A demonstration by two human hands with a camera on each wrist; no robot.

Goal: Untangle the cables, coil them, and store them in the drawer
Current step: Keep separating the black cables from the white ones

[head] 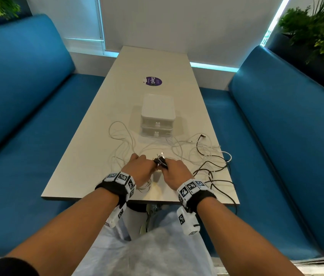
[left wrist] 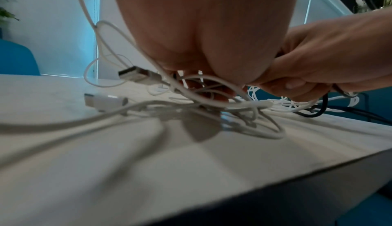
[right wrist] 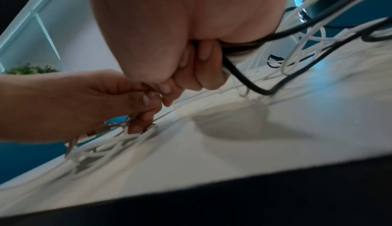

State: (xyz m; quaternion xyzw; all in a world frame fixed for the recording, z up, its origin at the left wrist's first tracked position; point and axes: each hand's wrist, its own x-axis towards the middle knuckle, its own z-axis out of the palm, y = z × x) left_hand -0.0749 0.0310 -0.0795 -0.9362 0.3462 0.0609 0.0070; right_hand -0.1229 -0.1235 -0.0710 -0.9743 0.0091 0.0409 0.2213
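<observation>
White cables (head: 124, 145) and a black cable (head: 214, 168) lie tangled across the near half of the pale table (head: 97, 120). My left hand (head: 139, 168) curls round white cable strands (left wrist: 212, 93) just above the tabletop, a USB plug (left wrist: 135, 76) hanging beside it. My right hand (head: 174, 171) grips a bunch of the black cable (right wrist: 244, 77) with plug ends (head: 161, 159) sticking up between the two hands. Both hands meet near the table's front edge. A small white two-drawer unit (head: 158, 116) stands behind them, both drawers closed.
A purple round sticker (head: 153, 81) lies farther back on the table. Blue benches (head: 27, 108) flank both sides. Part of the black cable (head: 232, 196) hangs over the right front corner. Green plants (head: 316, 34) stand at the back right.
</observation>
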